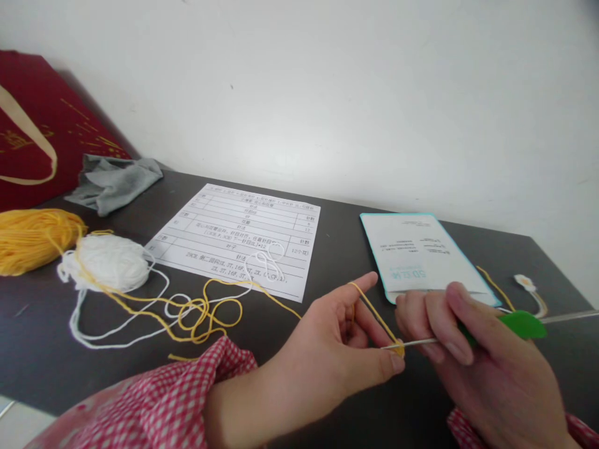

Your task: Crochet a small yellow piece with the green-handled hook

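Your left hand (334, 343): pinching yellow yarn (399, 351), one strand over the forefinger. Your right hand (508, 374): gripping a green-handled tool (523, 325), its slim shaft meeting that yarn. Beyond: white packet (412, 249). Leftward: printed sheet (224, 231), loose strands overlying its print; white yarn ball (115, 262); yellow skein (37, 242); grey cloth (116, 184); red bag (51, 131).

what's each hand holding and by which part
The right hand holds a crochet hook by its green handle; the left hand pinches yellow yarn near the hook's tip.
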The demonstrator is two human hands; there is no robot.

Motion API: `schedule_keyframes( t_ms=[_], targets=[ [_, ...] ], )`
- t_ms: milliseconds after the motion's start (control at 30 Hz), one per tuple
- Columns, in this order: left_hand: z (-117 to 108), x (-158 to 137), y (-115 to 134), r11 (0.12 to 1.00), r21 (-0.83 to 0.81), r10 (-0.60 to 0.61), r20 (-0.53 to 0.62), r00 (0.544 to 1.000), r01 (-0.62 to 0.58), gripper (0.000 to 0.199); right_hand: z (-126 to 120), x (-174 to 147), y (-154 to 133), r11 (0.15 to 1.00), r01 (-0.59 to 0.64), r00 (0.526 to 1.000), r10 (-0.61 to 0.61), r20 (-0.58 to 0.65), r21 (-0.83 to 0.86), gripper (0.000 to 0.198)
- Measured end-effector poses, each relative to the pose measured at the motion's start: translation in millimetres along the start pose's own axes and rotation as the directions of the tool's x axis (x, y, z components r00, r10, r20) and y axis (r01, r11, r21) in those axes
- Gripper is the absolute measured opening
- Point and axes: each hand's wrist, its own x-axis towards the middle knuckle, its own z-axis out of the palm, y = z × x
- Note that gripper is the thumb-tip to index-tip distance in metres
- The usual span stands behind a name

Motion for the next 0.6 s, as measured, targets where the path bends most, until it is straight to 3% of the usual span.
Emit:
schedule_keyframes(
  t_ms=[167, 333, 533, 600],
  targets=[
    [-1, -5, -5, 0.977, 0.213, 0.027, 0.015, 1.000, -0.029, 0.072, -3, 3, -11, 0.991, 0.074, 0.997, -0.074, -0.003, -0.114, 0.059],
    [-1, -7, -6, 0.953, 0.302, 0.034, 0.017, 0.999, -0.037, 0.083, -8, 0, -17, 0.973, 0.101, 0.995, -0.098, 0.025, -0.208, 0.058],
    [-1, -6, -8, 0.940, 0.334, 0.076, 0.008, 0.997, -0.075, 0.061, -11, -3, -19, 0.944, 0.169, 0.986, -0.162, 0.047, -0.284, 0.058],
    [0, -5, -7, 0.940, 0.330, 0.086, -0.003, 0.996, -0.080, 0.064, -10, -4, -19, 0.932, 0.191, 0.981, -0.187, 0.045, -0.309, 0.057]
  ],
)
